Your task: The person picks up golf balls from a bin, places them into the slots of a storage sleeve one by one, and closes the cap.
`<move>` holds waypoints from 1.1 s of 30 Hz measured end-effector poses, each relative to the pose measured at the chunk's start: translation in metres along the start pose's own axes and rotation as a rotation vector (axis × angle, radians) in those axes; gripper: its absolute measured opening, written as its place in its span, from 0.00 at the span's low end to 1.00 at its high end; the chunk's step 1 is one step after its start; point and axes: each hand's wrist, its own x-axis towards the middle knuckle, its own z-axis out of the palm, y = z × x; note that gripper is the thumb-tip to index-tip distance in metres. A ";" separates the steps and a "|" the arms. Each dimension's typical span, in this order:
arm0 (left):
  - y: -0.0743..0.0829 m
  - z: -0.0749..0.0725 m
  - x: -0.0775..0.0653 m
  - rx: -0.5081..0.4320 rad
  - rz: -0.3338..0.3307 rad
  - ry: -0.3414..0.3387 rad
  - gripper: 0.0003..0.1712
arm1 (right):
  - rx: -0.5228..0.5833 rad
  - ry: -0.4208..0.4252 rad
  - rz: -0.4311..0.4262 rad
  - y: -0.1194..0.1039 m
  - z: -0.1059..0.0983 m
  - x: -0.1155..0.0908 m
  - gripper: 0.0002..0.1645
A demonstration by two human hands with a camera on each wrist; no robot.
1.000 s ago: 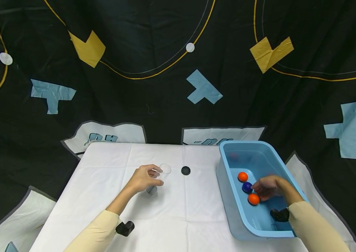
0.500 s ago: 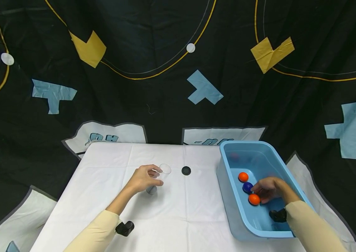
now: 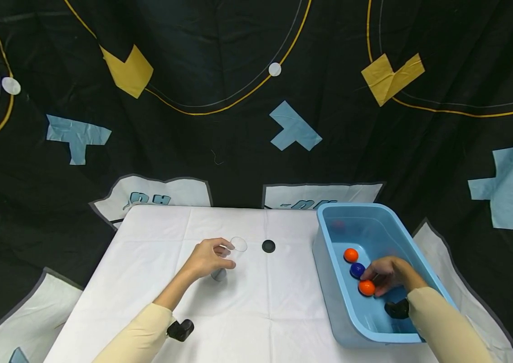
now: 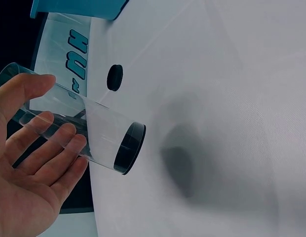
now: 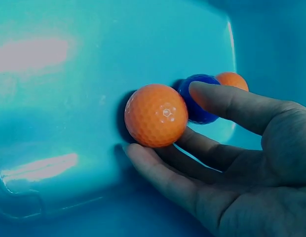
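My left hand (image 3: 211,259) grips a clear plastic tube (image 4: 101,126) above the table, thumb on one side and fingers on the other. The tube is tilted, with a black cap (image 4: 130,149) on its lower end and its rim (image 3: 239,244) uncovered. Inside the blue bin (image 3: 329,302), my right hand (image 3: 388,275) reaches beside an orange golf ball (image 5: 156,115). Its fingers lie along that ball's side, and the thumb overlaps a blue golf ball (image 5: 200,111) in the right wrist view. A second orange golf ball (image 3: 350,255) lies beyond the blue one.
A loose black cap (image 3: 268,246) lies on the white-covered table (image 3: 247,307) between the tube and the bin. The bin's tall walls surround my right hand. Behind the table hangs a black cloth (image 3: 220,151) with taped shapes.
My right hand has moved slightly left, closer to the nearer orange golf ball. My left hand and the tube stay in place.
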 end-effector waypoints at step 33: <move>0.005 0.000 0.000 0.009 0.003 -0.015 0.23 | 0.224 -0.190 0.002 -0.007 -0.013 -0.011 0.20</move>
